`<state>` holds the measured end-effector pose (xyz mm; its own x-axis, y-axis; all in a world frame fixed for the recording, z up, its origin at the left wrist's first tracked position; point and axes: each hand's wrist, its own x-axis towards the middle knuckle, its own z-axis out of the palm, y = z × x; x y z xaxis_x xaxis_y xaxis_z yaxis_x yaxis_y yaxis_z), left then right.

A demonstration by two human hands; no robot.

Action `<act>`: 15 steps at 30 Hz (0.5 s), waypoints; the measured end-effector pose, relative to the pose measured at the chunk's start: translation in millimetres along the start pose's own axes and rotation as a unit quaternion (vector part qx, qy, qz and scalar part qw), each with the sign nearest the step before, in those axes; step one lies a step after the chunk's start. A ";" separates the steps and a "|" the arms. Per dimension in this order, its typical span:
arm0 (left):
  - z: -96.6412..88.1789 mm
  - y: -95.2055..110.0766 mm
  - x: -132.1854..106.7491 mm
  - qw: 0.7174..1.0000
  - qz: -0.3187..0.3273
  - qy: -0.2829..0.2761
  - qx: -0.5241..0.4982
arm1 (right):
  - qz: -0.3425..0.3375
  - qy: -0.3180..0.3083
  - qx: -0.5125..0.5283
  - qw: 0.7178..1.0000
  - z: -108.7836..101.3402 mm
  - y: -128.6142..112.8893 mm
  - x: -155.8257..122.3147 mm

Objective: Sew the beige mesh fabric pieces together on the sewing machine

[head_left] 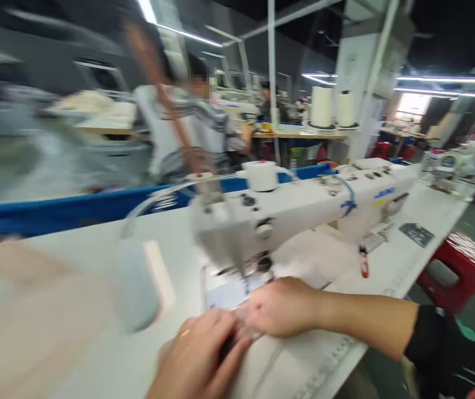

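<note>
My right hand [283,306] is closed, fingers curled on the pale fabric [268,360] close to the needle area of a white sewing machine [304,205]. Just in front of it, my left hand [198,352], with a ring on one finger, pinches the same fabric between thumb and fingers, partly blurred. The two hands nearly touch, and the fingertips are partly hidden. More of the pale cloth [316,252] lies under the machine's arm. Motion blurs the needle and the presser foot.
Red-handled thread snips [364,261] lie on the white table [329,366] at right. A blurred grey-white block [142,288] stands left, near beige cloth [34,321]. A red stool [457,271] is beyond the right edge. People sit behind a blue trough [67,208].
</note>
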<state>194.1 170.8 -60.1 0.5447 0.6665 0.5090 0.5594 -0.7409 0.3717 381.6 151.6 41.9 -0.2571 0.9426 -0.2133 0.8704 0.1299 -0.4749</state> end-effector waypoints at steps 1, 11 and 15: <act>-12.2 0.0 -10.6 1.000 -0.021 -0.002 0.016 | 0.000 0.004 -0.014 1.000 3.1 -1.1 3.6; -26.0 12.3 -11.8 0.991 0.108 0.056 0.048 | -0.043 0.070 -0.112 0.990 26.6 11.8 -2.8; -37.8 15.1 -5.8 0.992 0.108 0.015 0.071 | -0.211 0.187 -0.191 0.940 36.3 27.3 -13.5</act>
<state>175.8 152.6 -28.1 0.6442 0.4889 0.5882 0.5144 -0.8461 0.1399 393.6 131.3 0.8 -0.5092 0.8159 0.2741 0.8302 0.5495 -0.0936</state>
